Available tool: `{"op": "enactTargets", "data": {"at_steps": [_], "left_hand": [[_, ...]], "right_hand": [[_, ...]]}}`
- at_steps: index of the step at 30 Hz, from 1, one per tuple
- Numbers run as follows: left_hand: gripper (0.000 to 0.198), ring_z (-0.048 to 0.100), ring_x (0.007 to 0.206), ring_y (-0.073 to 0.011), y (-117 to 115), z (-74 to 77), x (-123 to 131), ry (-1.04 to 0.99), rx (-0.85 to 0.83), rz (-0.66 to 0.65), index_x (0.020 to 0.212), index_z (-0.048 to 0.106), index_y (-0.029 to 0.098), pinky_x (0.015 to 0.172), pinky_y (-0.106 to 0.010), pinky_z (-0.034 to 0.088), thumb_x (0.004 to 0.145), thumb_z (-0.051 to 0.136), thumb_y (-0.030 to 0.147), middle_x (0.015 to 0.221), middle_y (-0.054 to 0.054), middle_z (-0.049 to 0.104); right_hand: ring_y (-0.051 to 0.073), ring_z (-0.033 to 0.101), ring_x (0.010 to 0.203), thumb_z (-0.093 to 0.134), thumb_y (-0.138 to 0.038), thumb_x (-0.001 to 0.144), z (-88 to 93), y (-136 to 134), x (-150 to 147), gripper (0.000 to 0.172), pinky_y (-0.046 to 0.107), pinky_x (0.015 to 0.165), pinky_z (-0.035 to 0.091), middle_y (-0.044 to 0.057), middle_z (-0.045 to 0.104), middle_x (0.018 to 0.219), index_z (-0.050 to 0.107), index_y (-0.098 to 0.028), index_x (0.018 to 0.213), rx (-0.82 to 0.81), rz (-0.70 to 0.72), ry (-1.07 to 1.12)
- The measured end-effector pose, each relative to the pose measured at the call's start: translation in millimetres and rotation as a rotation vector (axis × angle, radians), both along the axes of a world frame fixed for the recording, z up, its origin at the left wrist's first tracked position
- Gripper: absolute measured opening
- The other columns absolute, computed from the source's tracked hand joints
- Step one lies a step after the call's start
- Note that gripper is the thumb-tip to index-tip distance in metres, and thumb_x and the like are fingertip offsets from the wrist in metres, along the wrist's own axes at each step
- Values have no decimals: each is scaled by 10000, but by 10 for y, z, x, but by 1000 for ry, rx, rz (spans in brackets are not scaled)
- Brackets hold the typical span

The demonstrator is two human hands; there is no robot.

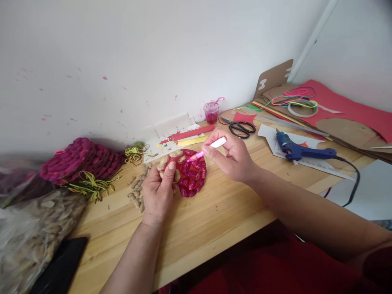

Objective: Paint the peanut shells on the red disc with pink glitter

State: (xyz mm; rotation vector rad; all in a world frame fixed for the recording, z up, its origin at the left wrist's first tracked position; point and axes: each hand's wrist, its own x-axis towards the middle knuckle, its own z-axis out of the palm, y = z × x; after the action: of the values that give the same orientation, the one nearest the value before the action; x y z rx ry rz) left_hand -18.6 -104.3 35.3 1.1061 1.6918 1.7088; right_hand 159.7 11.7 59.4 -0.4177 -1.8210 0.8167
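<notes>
A round red disc (192, 174) covered with peanuts is held up over the wooden table. Its right part carries magenta-painted peanuts, while those at its left edge are plain tan. My left hand (159, 190) grips the disc by its left side, thumb on top. Pinched in my right hand (231, 157) is a white-handled brush (218, 142), its pink-stained tip touching the peanuts near the upper middle. Loose peanuts (137, 192) lie just left of my left hand. Behind my right hand stands a clear cup of pink paint (211, 112).
Stacked magenta peanut discs (82, 161) and a bag of peanuts (45, 228) are at the left, near a black flat object (61, 267). Black-handled scissors (241, 129), a blue glue gun (301, 150) with its cable, and red sheets (337, 108) lie right.
</notes>
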Motion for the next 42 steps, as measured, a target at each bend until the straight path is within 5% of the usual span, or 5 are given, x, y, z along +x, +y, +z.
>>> {"op": "enactTargets", "data": {"at_steps": [42], "left_hand": [[376,444,496,-92,-5,-26,-31,125,-7,43,754,621,198,487,-226,400,921,677,531,619,41,536]], "right_hand": [[119,519,667,643,-272,963,19,-32,-6,123,291,641,397,-19,606,742,596,-200,875,-111,39,-13]]}}
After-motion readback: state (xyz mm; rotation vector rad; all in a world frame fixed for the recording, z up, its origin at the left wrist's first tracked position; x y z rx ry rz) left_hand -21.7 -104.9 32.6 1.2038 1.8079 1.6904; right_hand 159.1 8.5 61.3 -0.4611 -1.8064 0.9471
